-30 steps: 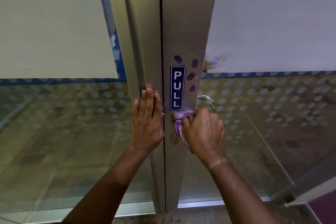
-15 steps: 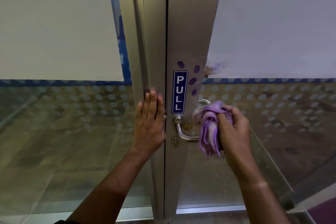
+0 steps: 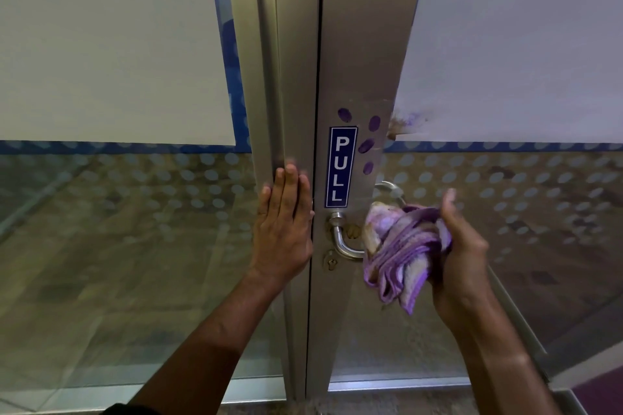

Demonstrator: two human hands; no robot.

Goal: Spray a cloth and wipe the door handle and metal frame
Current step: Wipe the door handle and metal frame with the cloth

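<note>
Against the metal frame the left hand presses flat-fingered to steady the door, while the right hand grips the bunched purple cloth over the door handle to wipe its outer end.

A single wide-angle view, worn on the person's head, faces the door straight on from close range and tilts slightly down. The metal frame runs up the middle of the picture, its verticals bowed by the lens. Both forearms reach in from the bottom edge, the left hand and the right hand meeting the door just below centre
</note>
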